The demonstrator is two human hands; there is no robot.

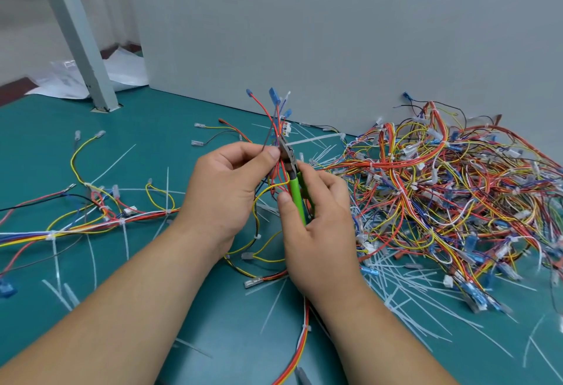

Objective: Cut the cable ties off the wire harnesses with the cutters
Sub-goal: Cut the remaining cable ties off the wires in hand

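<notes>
Above the teal surface, the left hand pinches a wire harness upright while the right hand grips the green-handled cutters, tips at a white cable tie.

A grey post stands on the teal surface, with what looks like white plastic sheeting behind.
</notes>
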